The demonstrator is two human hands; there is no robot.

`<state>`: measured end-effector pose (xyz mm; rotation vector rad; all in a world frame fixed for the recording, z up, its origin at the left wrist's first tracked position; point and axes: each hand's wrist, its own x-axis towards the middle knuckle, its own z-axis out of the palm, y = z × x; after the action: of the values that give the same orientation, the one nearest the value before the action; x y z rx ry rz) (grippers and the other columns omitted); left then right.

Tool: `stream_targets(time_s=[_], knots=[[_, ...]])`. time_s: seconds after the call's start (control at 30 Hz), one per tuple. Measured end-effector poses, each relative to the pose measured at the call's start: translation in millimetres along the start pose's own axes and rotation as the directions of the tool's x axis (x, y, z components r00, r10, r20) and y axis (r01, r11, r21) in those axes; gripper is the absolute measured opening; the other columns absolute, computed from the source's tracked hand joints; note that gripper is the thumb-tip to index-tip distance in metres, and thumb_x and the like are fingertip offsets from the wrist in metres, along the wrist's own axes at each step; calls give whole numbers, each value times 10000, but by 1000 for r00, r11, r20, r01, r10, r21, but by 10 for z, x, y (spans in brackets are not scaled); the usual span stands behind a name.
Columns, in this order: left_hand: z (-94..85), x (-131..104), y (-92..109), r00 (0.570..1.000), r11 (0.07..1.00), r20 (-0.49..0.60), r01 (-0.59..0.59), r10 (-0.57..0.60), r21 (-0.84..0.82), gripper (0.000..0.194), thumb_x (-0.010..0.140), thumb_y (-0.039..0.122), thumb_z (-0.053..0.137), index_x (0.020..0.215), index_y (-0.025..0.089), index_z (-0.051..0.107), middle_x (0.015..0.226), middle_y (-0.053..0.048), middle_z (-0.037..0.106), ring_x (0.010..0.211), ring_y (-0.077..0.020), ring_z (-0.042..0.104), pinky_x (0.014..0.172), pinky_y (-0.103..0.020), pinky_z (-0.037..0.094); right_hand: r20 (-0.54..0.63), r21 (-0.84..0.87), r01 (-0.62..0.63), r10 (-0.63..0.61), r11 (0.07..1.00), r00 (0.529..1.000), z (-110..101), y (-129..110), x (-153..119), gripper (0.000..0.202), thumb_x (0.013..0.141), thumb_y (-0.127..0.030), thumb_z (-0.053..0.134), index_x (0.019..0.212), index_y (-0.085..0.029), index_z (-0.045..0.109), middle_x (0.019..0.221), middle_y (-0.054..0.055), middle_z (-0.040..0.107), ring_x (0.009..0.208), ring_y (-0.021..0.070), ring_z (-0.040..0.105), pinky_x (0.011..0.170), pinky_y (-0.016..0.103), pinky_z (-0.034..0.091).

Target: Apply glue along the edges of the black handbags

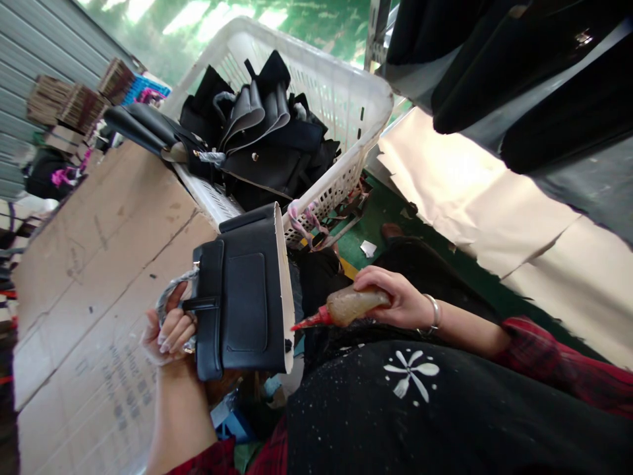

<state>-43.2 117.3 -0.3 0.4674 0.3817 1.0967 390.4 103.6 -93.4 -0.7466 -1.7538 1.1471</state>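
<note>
My left hand [173, 330] is closed around the wrapped handle [171, 290] of a black handbag [247, 297]. The bag lies on its side, its flap strap and handle toward the left and its pale raw edge [285, 290] facing right. In my right hand [395, 297] is a squeeze bottle [356, 305] of cloudy amber stuff with a red pointed nozzle [309, 319]. The nozzle tip is very close to the pale edge of the bag; whether it touches I cannot tell.
A white plastic basket [341, 86] heaped with black bag pieces [277, 145] stands ahead. Cardboard [99, 264] covers the surface at left. To the right, black rolled material [475, 79] hangs above a paper-covered surface [459, 191]. Bundled brown pieces [69, 102] lie at the far left.
</note>
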Motion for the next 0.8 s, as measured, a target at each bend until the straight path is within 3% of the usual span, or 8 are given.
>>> stream_targets(time_s=[0.17,0.5,0.8], knots=[[8,-16,-5,999,1000,-48,-1,1,11,558,908,171,613,1394,-23,418,438,133,218,350,-55,374,272,-82,194,24,9,-4,4,1000,1000,35,-59,-54,284,838,-339,702,1048,-210,560,916,79,645,800,185,637,692,291,548],[25,-55,-4,991,997,-133,-14,23,75,560,887,170,644,1369,-37,446,451,133,196,351,-54,383,302,-106,238,-151,-121,38,-57,992,987,-49,4,-4,296,823,-263,710,1083,-225,573,964,87,614,837,197,636,697,299,553],[17,-67,-1,980,999,-196,-38,36,-5,588,894,158,606,1428,38,390,438,146,154,307,-66,350,276,-122,188,-42,-37,-10,8,999,999,53,-58,-135,278,828,-304,704,1055,-228,561,914,70,633,810,194,636,683,295,547]])
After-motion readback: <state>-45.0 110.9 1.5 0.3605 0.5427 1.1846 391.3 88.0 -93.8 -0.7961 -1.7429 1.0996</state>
